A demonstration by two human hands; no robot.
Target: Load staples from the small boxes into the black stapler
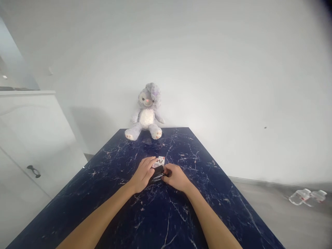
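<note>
Wallet [156, 174] w/ card [159, 162], L hand [143, 174] & R hand [175, 176] touching it

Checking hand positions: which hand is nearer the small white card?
Left. The left hand has fingertips touching the card; the right hand sits just below it.

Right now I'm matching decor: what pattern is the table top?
Dark blue table with white marble veining, seen in the head view.

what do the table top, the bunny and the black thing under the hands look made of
Table top: looks like polished marble or a marble-look slab, dark blue with white veins and a faint sheen. Bunny: soft plush fabric, with a fuzzy grey-lilac pile. Black thing, which both hands touch: dark and slightly glossy, perhaps leather or plastic; too small to tell.
</note>
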